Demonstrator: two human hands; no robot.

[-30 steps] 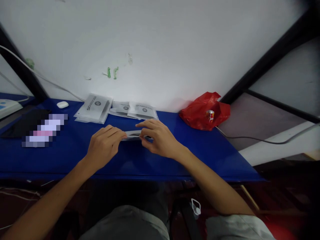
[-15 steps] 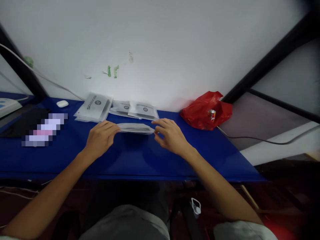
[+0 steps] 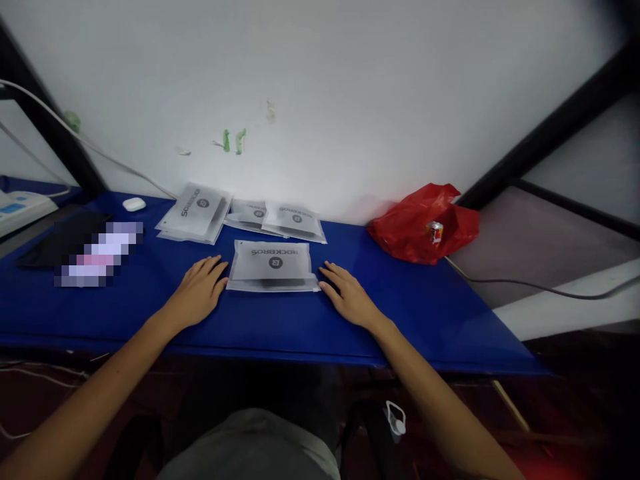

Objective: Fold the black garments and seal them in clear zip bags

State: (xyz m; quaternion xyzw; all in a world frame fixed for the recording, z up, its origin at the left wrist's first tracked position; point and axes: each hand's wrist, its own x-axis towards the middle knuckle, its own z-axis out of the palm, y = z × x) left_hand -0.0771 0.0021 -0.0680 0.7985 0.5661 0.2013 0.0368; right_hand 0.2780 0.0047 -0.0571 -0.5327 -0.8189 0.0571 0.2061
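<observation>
A frosted zip bag point(image 3: 273, 267) printed with ROCKBROS and a round logo lies flat on the blue table point(image 3: 280, 327), its slider strip along the near side. Left of it rests my left hand point(image 3: 199, 290), fingers stretched out and laid on the table by the bag's edge. My right hand point(image 3: 350, 292) lies the same way at the right edge, fingers apart, close to the slider end. Neither hand grips anything. Behind, against the wall, are stacked frosted bags point(image 3: 197, 217) at the left and more bags point(image 3: 295, 221) overlapping beside them.
A crumpled red plastic bag point(image 3: 425, 227) sits at the back right. On the left are a small white case point(image 3: 134, 205), a dark pouch point(image 3: 60, 240), a blurred-out phone-like item point(image 3: 97, 257) and a white device point(image 3: 25, 210). A cable point(image 3: 525, 287) runs off to the right.
The bag, held up edge-on between both hands before, now lies flat on the table. Both hands have let go and come down beside it. The view has shifted slightly.
</observation>
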